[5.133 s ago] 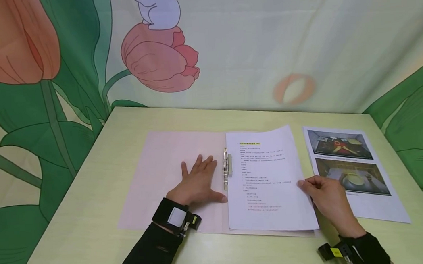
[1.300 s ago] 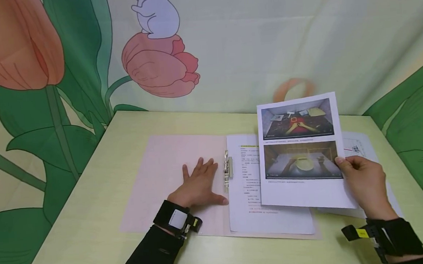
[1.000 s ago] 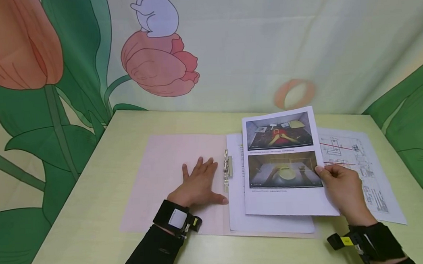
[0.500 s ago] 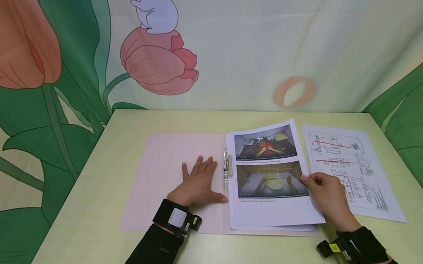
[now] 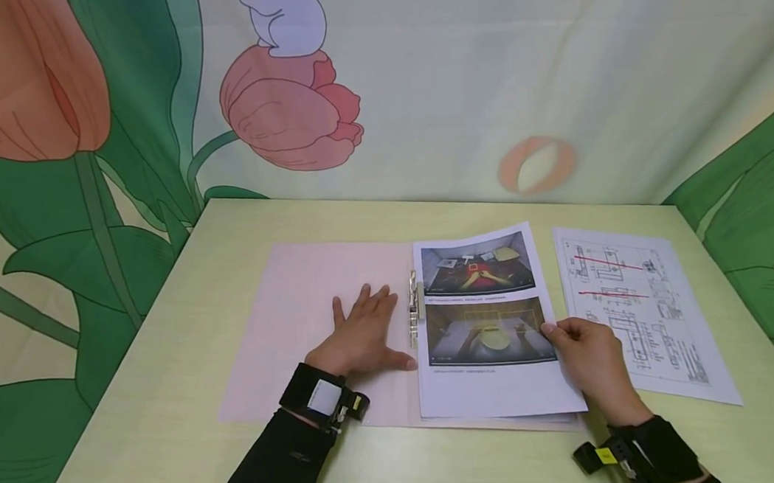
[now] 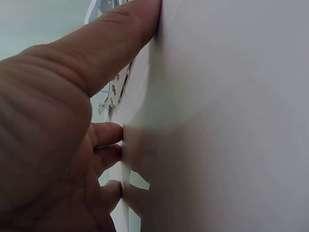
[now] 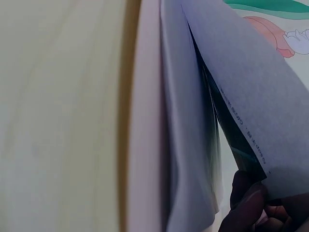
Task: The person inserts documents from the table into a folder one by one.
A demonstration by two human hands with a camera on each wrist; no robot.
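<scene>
Head cam: R hand (image 5: pixel 589 347) pinches photo sheet (image 5: pixel 488 324); L hand (image 5: pixel 365 335) flat on folder (image 5: pixel 285 314).

The caption lines on the photo sheet (image 5: pixel 488 324) are too small to read. The drawing sheet (image 5: pixel 630 308) shows tiny labels, equally unreadable.

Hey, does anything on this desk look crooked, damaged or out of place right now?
Nothing stands out. The photo page lies roughly square in the pink folder, its right edge held by the right hand; the diagram sheet lies flat beside it.
</scene>
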